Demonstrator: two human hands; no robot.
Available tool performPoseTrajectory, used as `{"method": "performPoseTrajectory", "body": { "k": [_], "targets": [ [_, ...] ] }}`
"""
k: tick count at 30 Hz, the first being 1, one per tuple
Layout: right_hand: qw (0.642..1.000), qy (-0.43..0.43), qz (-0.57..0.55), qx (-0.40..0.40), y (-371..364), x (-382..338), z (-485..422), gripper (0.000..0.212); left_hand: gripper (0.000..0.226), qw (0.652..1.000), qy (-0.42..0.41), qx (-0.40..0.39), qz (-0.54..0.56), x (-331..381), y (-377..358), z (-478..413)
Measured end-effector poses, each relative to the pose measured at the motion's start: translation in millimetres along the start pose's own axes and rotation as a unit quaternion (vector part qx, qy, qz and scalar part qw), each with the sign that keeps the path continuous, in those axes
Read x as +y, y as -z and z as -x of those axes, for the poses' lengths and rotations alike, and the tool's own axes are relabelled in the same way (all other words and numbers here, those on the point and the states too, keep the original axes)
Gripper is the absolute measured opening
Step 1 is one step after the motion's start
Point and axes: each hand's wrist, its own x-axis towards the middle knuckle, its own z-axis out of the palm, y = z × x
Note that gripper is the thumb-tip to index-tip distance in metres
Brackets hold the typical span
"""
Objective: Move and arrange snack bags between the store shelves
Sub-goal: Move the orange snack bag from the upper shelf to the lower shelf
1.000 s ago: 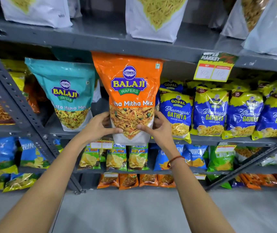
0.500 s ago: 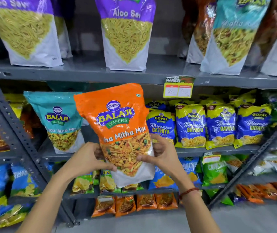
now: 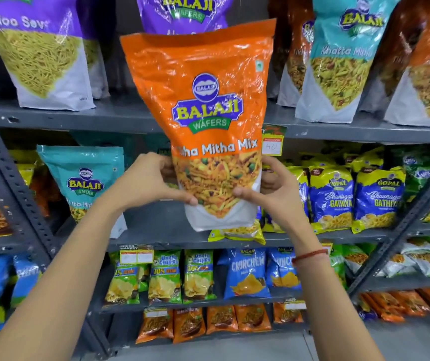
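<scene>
A large orange Balaji Mitha Mix bag [image 3: 206, 100] is held upright in front of the grey shelves, its top level with the upper shelf's bags. My left hand [image 3: 148, 182] grips its lower left side and my right hand [image 3: 271, 194] grips its lower right side, thumbs on the front. A teal Balaji bag [image 3: 86, 178] stands on the middle shelf [image 3: 156, 225] to the left. The orange bag hides part of a purple Aloo Sev bag [image 3: 182, 11] behind it.
The upper shelf [image 3: 120, 118] carries purple Aloo Sev bags [image 3: 36, 53] on the left and teal and orange bags [image 3: 339, 61] on the right. Blue-yellow Gopal bags [image 3: 331, 199] fill the middle shelf's right. Small chip bags [image 3: 167, 277] line the lower shelves. Slanted grey struts [image 3: 8, 173] frame both sides.
Both hands have lifted the orange bag from the middle shelf's level up in front of the upper shelf, and it now stands straighter. The view has tilted upward.
</scene>
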Motion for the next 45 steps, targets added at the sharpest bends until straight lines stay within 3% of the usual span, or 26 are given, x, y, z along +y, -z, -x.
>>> {"method": "performPoseTrajectory", "body": {
  "k": [4, 15, 19, 24, 28, 32, 35, 38, 39, 41, 43, 45],
  "targets": [
    [0.999, 0.042, -0.004, 0.026, 21.1, -14.9, -26.1, 0.059, 0.045, 0.999, -0.049, 0.02, -0.006, 25.4, 3.9, -30.8],
    [0.988, 0.113, -0.057, 0.088, 74.8, -35.3, -115.6, 0.048, 0.051, 0.98, -0.141, 0.083, 0.113, 69.9, -13.1, -132.3],
    [0.988, 0.116, -0.039, 0.095, 91.0, -34.5, -143.7, 0.044, 0.057, 0.976, -0.133, 0.098, 0.141, 75.7, -22.7, -171.7],
    [0.991, 0.096, 0.034, 0.087, 101.1, -15.3, -174.0, 0.045, 0.049, 0.976, -0.093, 0.12, 0.154, 74.6, -30.7, -211.5],
    [0.99, 0.079, 0.086, 0.084, 100.9, 4.7, -189.8, 0.068, 0.062, 0.965, -0.08, 0.156, 0.194, 70.6, -40.1, -227.4],
    [0.983, 0.092, 0.125, 0.097, 96.7, 5.0, -193.7, 0.057, 0.062, 0.955, -0.082, 0.179, 0.221, 59.2, -49.5, -237.2],
    [0.98, 0.096, 0.143, 0.094, 96.8, 1.5, -188.7, 0.059, 0.058, 0.938, -0.077, 0.282, 0.186, 57.6, -64.7, -231.3],
    [0.963, 0.135, 0.193, 0.134, 107.8, -4.1, -180.5, 0.055, 0.046, 0.883, -0.182, 0.426, 0.078, 83.6, -91.0, -209.6],
    [0.949, 0.15, 0.223, 0.166, 114.4, -6.6, -179.6, 0.05, 0.042, 0.871, -0.232, 0.429, 0.059, 95.4, -100.1, -203.7],
    [0.92, 0.181, 0.246, 0.245, 130.0, -11.4, -179.7, 0.038, 0.039, 0.889, -0.291, 0.35, 0.043, 118.8, -116.3, -201.5],
    [0.897, 0.203, 0.221, 0.323, 144.2, -15.8, -183.7, 0.033, 0.045, 0.928, -0.276, 0.248, 0.029, 132.7, -130.3, -206.4],
    [0.891, 0.205, 0.173, 0.366, 156.7, -16.9, -188.8, 0.038, 0.057, 0.953, -0.234, 0.193, 0.023, 140.0, -142.2, -215.5]
  ]
}}
